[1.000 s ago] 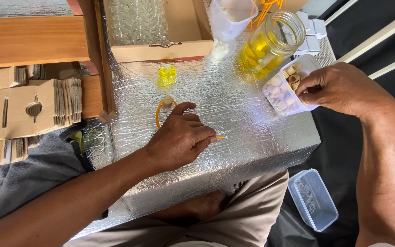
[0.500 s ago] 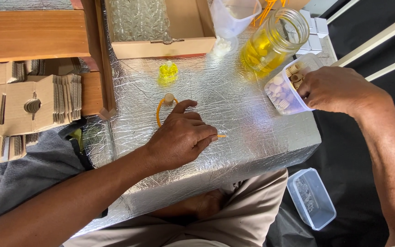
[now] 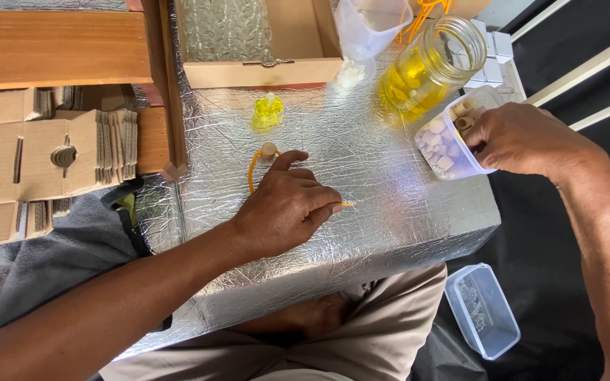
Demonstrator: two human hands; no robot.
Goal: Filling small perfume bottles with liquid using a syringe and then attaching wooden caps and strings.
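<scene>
Head view: left hand point(image 3: 287, 208) lies closed, palm down, pinning a curved orange tube point(image 3: 254, 168) against the foil-covered work surface point(image 3: 390, 212); tube's long axis runs under the fingers; right hand point(image 3: 520, 137) reaches curled into a clear container of small plugs point(image 3: 446, 148), grip hidden.

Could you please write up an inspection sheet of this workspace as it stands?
Surface: foil-covered block, wrinkled, dry.
Job's things: orange tube with a cork at one end, lying under the left hand; tub of small corks and white pieces at the block's right edge.
Clutter: jar of yellow liquid, yellow figure, wooden box, folded cartons.
Grippers: left hand presses the tube down; right hand has its fingers in the tub.
Cables: nothing seen.
Surroundings: grey cloth, lidded tub on the floor.
</scene>
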